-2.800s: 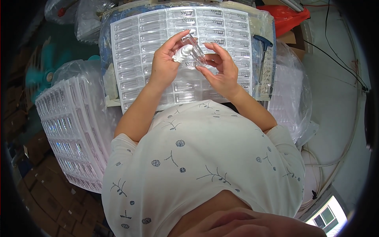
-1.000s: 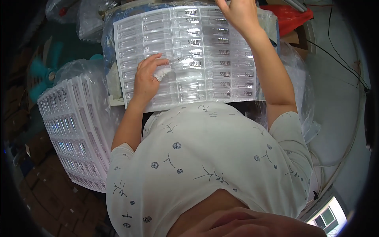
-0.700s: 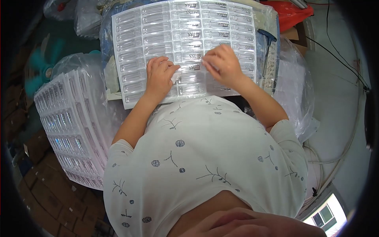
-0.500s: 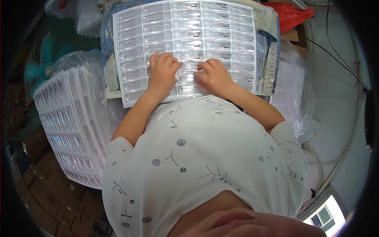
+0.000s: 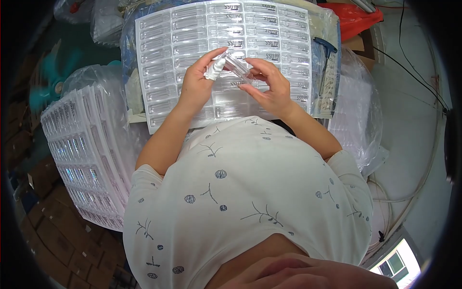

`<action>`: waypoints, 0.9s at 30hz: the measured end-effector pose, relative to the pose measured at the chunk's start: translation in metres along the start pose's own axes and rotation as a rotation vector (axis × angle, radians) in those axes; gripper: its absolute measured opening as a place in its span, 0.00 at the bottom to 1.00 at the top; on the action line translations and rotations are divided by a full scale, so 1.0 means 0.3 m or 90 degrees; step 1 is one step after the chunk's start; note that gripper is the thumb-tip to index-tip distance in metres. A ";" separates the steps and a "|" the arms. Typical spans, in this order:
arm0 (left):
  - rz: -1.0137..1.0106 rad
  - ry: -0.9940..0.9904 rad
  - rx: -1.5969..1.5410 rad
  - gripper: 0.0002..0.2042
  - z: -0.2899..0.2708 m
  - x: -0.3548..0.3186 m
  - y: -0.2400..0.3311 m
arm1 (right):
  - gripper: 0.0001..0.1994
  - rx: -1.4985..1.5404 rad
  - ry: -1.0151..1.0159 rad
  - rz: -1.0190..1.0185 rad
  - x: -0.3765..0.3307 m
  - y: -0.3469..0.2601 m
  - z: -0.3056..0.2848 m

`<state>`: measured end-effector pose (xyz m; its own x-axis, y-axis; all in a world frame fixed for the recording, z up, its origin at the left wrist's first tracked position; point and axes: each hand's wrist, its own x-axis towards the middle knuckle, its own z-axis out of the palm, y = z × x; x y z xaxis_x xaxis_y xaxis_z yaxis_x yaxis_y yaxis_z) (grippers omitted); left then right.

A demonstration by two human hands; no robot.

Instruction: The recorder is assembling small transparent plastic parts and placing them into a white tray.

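Note:
In front of me lies a large clear plastic tray [image 5: 229,98] with rows of slots holding clear tubes with dark printing. Above its middle, my right hand [image 5: 275,90] pinches a small clear tube [image 5: 237,69] between thumb and fingers, tilted. My left hand [image 5: 197,83] is closed on a crumpled white cloth [image 5: 214,69], which touches or nearly touches the tube's upper left end. Under my hands, a slot in the tray shows bare. Where the left fingertips meet the tube is partly hidden by the cloth.
A blue T-handled tool [image 5: 326,45] rests at the tray's right. Stacked trays in plastic wrap [image 5: 86,159] stand at the left, and more wrapped trays [image 5: 353,106] at the right. A teal fan [image 5: 50,86] turns at far left. Behind right is a red bag [image 5: 353,19].
Both hands have lifted off the tray. A clear tube has come out of its slot and is now between them. The white cloth now shows more fully.

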<state>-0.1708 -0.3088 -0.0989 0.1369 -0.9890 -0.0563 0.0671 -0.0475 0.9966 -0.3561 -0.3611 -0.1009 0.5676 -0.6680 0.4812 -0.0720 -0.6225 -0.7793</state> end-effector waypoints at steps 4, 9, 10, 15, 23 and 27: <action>0.015 0.011 0.003 0.17 0.013 0.024 0.013 | 0.34 0.015 0.007 0.006 -0.002 0.013 -0.006; 0.033 0.013 -0.031 0.18 0.029 0.035 0.011 | 0.36 0.025 0.016 0.008 0.000 0.018 -0.008; 0.032 0.013 -0.031 0.18 0.033 0.038 0.010 | 0.35 0.043 0.023 0.013 0.000 0.022 -0.006; 0.011 0.010 -0.021 0.22 0.037 0.050 0.005 | 0.36 0.067 0.021 0.055 -0.011 0.030 -0.006; 0.005 -0.002 -0.098 0.22 0.067 0.090 0.008 | 0.38 0.156 0.023 0.032 -0.022 0.051 0.008; 0.021 0.002 0.009 0.23 0.077 0.108 0.017 | 0.37 0.108 0.062 -0.021 -0.012 0.055 0.012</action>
<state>-0.1887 -0.3442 -0.0944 0.1418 -0.9896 -0.0237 0.0484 -0.0170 0.9987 -0.3563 -0.3673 -0.1170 0.4850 -0.6893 0.5382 0.0899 -0.5729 -0.8147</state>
